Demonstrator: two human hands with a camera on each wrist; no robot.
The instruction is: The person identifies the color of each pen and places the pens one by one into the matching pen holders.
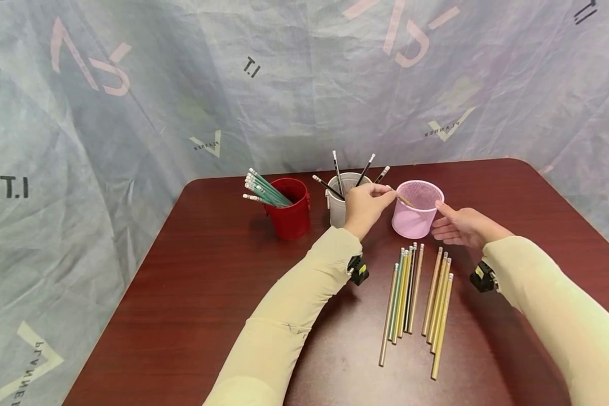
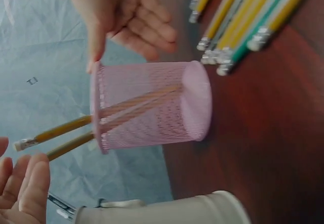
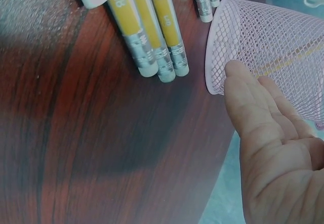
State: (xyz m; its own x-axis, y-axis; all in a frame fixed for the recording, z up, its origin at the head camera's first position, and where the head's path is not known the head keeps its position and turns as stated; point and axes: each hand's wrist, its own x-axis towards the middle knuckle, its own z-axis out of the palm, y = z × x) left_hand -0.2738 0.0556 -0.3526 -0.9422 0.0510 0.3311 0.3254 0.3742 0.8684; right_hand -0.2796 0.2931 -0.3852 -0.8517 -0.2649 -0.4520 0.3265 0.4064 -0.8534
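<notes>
My left hand (image 1: 367, 206) pinches the upper end of a yellow pencil (image 2: 75, 144) that leans into the pink mesh cup (image 1: 413, 221). Beside it in the cup stands a second yellow pencil (image 2: 65, 128), its eraser end above the rim. With straight fingers, my right hand (image 1: 464, 225) is at the cup's right side, the thumb touching the rim. In the left wrist view the right fingers (image 2: 152, 27) stretch along the cup without curling round it. Several loose pencils (image 1: 403, 299) in yellow, green and black lie in front of the cup, with more yellow pencils (image 1: 438, 310) to their right.
A white cup (image 1: 337, 211) with several black pencils stands just left of the pink cup, partly behind my left hand. Farther left is a red cup (image 1: 290, 223) of green pencils. A printed grey cloth (image 1: 284, 101) hangs behind the dark red table (image 1: 193, 316).
</notes>
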